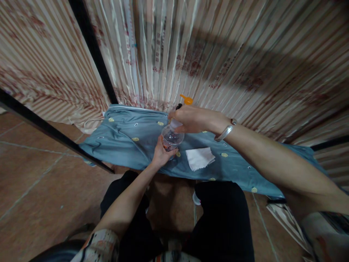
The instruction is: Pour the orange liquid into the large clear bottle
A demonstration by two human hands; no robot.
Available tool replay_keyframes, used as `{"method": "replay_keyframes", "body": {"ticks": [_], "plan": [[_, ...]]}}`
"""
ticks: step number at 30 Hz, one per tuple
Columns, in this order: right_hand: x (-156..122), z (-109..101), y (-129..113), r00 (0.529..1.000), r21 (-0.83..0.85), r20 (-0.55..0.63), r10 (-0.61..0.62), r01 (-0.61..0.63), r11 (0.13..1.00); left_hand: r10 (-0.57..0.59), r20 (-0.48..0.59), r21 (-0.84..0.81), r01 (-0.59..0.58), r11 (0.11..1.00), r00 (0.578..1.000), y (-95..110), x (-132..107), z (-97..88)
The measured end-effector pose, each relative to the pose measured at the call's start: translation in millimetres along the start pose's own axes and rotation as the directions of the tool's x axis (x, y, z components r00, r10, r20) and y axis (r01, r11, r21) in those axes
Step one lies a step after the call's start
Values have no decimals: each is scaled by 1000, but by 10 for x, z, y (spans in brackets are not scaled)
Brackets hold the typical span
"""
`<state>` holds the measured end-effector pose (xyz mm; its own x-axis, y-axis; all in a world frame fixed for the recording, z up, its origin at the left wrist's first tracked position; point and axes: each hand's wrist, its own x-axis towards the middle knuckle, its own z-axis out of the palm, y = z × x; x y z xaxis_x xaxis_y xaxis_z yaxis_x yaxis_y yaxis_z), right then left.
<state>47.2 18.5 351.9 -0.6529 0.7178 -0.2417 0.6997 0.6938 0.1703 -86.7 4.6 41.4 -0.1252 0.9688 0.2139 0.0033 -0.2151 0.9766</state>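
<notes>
A clear plastic spray bottle (171, 139) stands over a blue-grey patterned cloth (131, 140). My left hand (160, 153) is wrapped round the bottle's lower body from below. My right hand (191, 119) is closed over the bottle's neck and spray head, whose orange nozzle (187, 99) sticks out behind my fingers. A silver bangle (225, 131) sits on my right wrist. Just right of the bottle, a folded white paper tissue (200, 158) lies on the cloth.
The cloth covers a low surface in front of my knees (218, 218). Striped, shiny curtains (218, 54) hang right behind it. A black frame bar (92, 47) runs up the curtain, another crosses the tiled floor (35, 182) at left.
</notes>
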Motion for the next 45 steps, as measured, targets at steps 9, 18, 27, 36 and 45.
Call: {"method": "replay_keyframes", "body": {"ticks": [9, 18, 27, 36, 45], "plan": [[47, 4, -86, 999, -74, 32, 41, -38, 997, -9, -1, 13, 9, 1000, 1000, 9, -13, -2], [-1, -25, -69, 999, -14, 33, 42, -42, 999, -6, -1, 7, 6, 1000, 1000, 15, -4, -4], [27, -33, -82, 999, -103, 40, 18, -14, 995, -15, 1, 6, 15, 1000, 1000, 2, -6, -14], [-28, -26, -103, 995, -8, 17, 97, -97, 995, -13, -5, -6, 13, 1000, 1000, 5, -2, -17], [-13, -54, -124, 998, -45, 52, 46, -43, 998, -31, 2, 8, 31, 1000, 1000, 8, -11, -13]]}}
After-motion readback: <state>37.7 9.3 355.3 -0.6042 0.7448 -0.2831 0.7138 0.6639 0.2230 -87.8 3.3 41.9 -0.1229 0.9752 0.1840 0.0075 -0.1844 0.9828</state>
